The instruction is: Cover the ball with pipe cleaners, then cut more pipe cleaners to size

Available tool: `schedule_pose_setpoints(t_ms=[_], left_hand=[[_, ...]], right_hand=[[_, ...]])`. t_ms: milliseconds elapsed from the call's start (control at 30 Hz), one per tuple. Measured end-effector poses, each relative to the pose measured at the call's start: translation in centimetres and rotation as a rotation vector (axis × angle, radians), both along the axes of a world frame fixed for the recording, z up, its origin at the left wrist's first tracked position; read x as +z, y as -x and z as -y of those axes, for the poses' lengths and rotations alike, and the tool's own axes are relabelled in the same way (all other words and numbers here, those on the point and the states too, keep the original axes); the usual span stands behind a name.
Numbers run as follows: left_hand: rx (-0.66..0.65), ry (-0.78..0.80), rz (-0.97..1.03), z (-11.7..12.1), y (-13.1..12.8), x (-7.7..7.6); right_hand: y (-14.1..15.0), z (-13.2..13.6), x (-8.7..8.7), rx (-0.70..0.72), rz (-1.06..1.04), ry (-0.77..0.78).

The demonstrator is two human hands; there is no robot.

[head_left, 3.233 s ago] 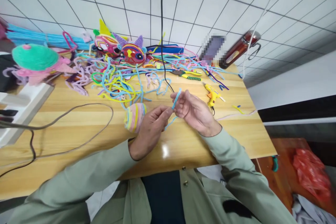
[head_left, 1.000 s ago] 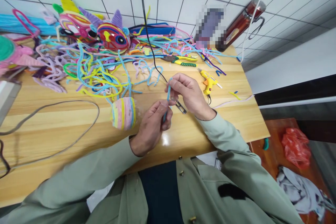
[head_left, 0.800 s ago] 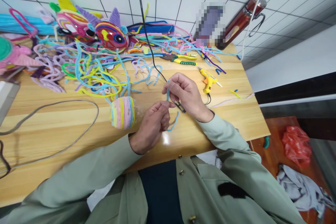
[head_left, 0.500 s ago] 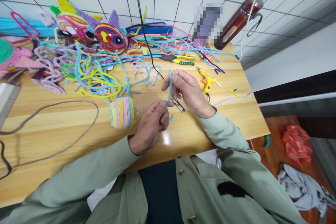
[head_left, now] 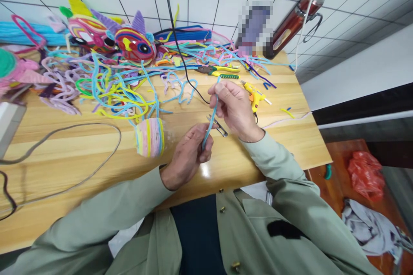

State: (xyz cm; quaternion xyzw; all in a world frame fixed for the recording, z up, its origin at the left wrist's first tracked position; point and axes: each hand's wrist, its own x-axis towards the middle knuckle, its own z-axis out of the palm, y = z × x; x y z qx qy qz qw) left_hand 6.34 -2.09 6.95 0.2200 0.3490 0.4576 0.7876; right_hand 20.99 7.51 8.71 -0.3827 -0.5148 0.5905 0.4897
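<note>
Pipe cleaner before pliers

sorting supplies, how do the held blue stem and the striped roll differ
The blue stem is thin, the striped roll thick. The stem is plain, the roll multicolored. The left hand and right hand hold the stem; the roll lies on the table. Both show light blue.

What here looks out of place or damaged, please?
I see no clear damage or spill. The pile of strips behind the striped roll looks messy, because its loops tangle and cross. The blue strip in the left hand bends only slightly.
</note>
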Motion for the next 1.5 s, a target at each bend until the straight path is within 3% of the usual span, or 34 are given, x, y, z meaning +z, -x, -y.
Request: schedule_pose_setpoints(t_ms=[100,267,600,800,933,1200,1433,1500], left_hand=[[0.0,-0.004,-0.029,-0.1,0.0,0.3],[0.065,0.035,-0.093,-0.4,0.2,0.2],[0.033,0.015,-0.194,0.2,-0.4,-0.7],[0.029,0.014,-0.149,-0.1,-0.1,0.1],[0.001,0.007,-0.104,-0.2,0.1,0.4],[-0.068,0.013,-0.115,0.0,-0.1,-0.2],[-0.057,0.011,-0.073,0.7,-0.4,-0.4],[-0.051,0.005,-0.059,0.5,-0.2,-0.2]], right_hand=[[-0.3,-0.5,0.0,-0.009,0.01,0.012],[-0.2,0.2,-0.1,0.188,0.016,0.047],[0.0,0.8,0.4,0.243,0.076,0.039],[-0.6,0.1,0.7,0.188,0.04,0.046],[-0.4,0.1,0.1,0.234,0.061,0.034],[0.3,0.7,-0.1,0.211,0.096,-0.065],[-0.2,0.1,0.6,0.014,0.116,-0.063],[-0.6,-0.3,0.7,0.045,0.083,-0.032]])
